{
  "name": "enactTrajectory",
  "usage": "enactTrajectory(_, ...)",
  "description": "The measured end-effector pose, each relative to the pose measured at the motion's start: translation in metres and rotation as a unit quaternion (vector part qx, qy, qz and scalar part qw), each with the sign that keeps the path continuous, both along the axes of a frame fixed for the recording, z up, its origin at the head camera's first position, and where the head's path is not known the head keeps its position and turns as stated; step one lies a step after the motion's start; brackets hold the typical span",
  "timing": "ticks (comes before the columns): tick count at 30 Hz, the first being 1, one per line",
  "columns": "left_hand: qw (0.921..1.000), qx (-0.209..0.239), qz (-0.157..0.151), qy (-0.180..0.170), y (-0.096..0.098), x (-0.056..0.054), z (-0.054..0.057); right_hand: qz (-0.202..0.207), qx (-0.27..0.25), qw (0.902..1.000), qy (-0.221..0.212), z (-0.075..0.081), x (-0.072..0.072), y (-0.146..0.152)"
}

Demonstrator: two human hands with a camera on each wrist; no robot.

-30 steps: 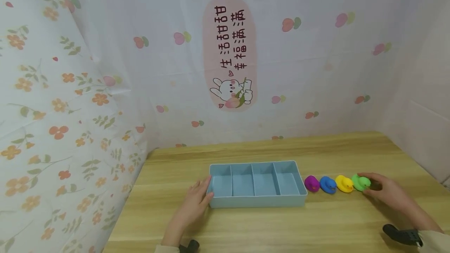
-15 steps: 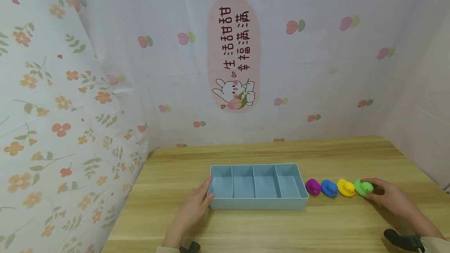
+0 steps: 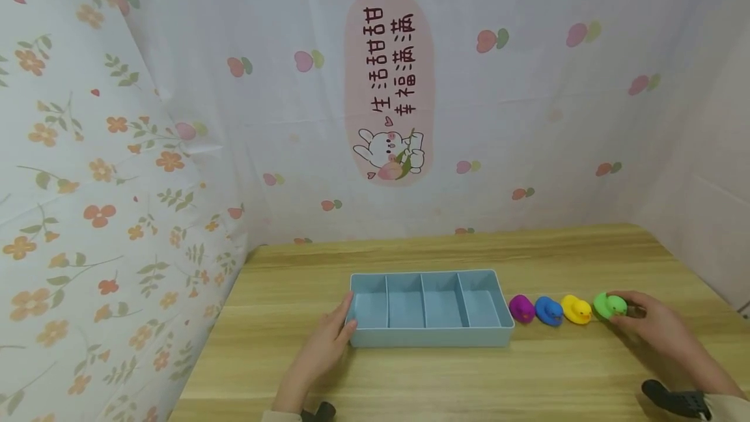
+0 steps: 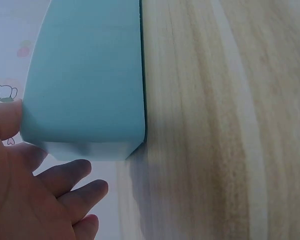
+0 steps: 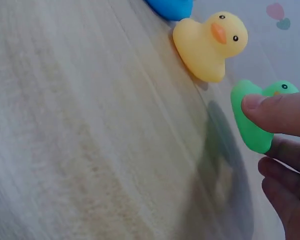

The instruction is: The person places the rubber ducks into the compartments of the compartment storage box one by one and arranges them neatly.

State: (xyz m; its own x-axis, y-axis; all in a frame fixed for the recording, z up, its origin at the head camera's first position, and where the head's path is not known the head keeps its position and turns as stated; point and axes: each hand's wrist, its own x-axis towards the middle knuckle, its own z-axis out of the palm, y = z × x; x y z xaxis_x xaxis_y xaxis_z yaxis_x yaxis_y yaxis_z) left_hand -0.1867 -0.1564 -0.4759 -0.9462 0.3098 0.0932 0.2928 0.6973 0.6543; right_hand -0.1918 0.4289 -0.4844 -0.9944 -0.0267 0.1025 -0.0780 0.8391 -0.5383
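Note:
At its left end, the light blue divided box [image 3: 430,337] is touched by my left hand [image 3: 325,337], with the thumb at the front corner. The left wrist view shows the thumb [image 4: 7,117] against the rim and the other fingers loosely bent by the end wall. My right hand [image 3: 653,321] pinches a green rubber duck [image 3: 608,305] between thumb and fingers. Left of it, a yellow rubber duck [image 3: 577,310], a blue rubber duck [image 3: 549,311] and a purple rubber duck [image 3: 522,309] stand in a row. The box's several compartments hold nothing.
The wood-grain table [image 3: 433,383] carries the box and ducks. A printed white curtain [image 3: 281,116] hangs behind the table, and a floral cloth [image 3: 99,213] hangs along the left. The purple duck sits close to the box's right end.
The green duck has shifted slightly right with my right hand, and a small gap now separates it from the yellow duck. My left hand stays at the box.

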Motion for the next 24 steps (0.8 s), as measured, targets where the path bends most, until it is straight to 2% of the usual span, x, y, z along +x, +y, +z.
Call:
enactTrajectory(8,1.0,-0.001,0.003,0.006,0.001,0.0,-0.001,0.007,-0.019,0.9997,0.016,0.01,0.002,-0.008)
enactTrajectory(17,1.0,0.0,0.003,0.005,0.001,0.001,-0.001,-0.006,-0.011,0.9999,-0.005,0.022,0.002,-0.013)
enactTrajectory(24,1.0,-0.001,0.004,0.005,0.0,0.001,0.0,-0.012,-0.008,0.9999,0.002,0.03,0.003,-0.023)
